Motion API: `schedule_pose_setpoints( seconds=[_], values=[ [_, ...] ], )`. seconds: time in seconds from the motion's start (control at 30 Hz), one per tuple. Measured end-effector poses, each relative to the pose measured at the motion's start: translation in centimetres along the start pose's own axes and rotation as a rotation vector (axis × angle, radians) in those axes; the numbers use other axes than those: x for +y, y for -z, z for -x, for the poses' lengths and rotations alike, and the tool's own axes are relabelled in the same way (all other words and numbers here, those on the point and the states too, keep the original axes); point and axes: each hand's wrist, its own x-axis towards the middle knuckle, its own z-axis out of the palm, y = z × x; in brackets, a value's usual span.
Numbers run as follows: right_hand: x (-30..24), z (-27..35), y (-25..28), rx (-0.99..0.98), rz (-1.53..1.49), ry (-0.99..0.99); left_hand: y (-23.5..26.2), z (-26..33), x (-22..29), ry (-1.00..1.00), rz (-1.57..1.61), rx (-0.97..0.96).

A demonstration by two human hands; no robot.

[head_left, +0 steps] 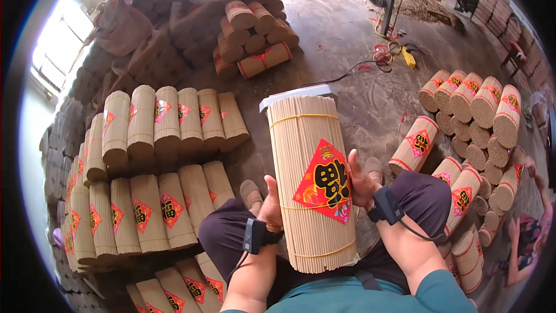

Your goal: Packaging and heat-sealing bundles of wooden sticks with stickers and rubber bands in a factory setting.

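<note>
Head view: stick bundle (310, 184) between both hands (270, 210) (362, 183).

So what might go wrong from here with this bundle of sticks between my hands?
The bundle might slip or tip if the left hand and right hand at its sides press unevenly. Its thin sticks could slide lengthwise if the yellow bands are loose. The round bundles piled by your right knee might roll if bumped.

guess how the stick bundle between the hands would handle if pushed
The stick bundle is probably stiff, being tightly packed lengthwise. Its rounded sides suggest it could roll when laid flat. Thin yellow bands may let sticks slide.
</note>
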Motion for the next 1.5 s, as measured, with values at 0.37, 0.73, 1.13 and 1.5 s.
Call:
schedule_pose_setpoints(
  seconds=[0.37, 0.73, 1.13, 1.5],
  values=[
    [3.7, -3.5, 3.9, 0.375, 0.301, 0.175, 5.1, -4.1, 1.6, 0.023, -0.449, 0.342],
    [3.3, -8.4, 8.8, 0.526, 0.328, 0.192, 10.9, -8.8, 2.2, 0.099, -0.31, 0.429],
    [0.0, -13.1, 10.0, 0.504, 0.27, 0.215, 14.4, -13.1, 5.0, 0.073, -0.352, 0.545],
    [2.3, -13.6, 13.4, 0.593, 0.19, 0.142, 15.3, -14.1, 4.6, 0.169, -0.34, 0.541]
  ],
)
